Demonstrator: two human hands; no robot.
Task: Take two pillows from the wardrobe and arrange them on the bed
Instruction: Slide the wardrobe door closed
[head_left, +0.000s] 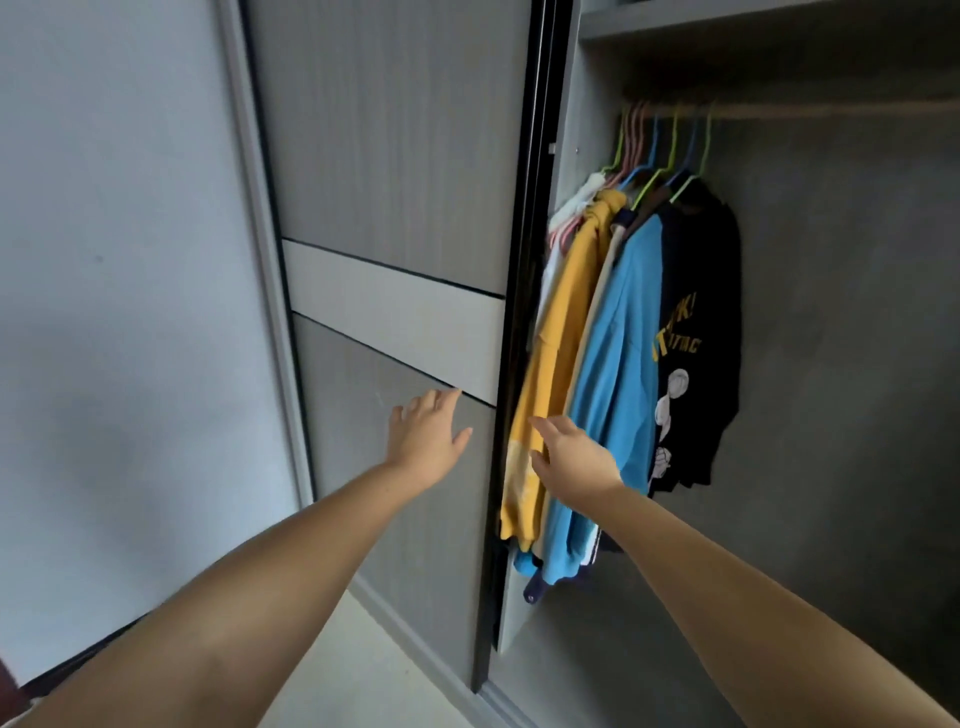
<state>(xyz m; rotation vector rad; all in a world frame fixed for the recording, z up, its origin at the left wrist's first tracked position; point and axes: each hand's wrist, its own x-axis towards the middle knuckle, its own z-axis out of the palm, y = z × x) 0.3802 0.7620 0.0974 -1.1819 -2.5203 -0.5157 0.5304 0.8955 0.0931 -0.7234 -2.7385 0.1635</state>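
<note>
I face a grey wardrobe whose sliding door covers the left part, while the right part stands open. My left hand reaches toward the door panel with fingers spread, close to its black edge. My right hand is stretched out in front of the hanging clothes at the door's edge, fingers apart and holding nothing. No pillow and no bed are in view.
Several shirts hang on coloured hangers from a rail: a yellow one, a blue one and a black printed one. A shelf runs above the rail. A pale wall is at the left.
</note>
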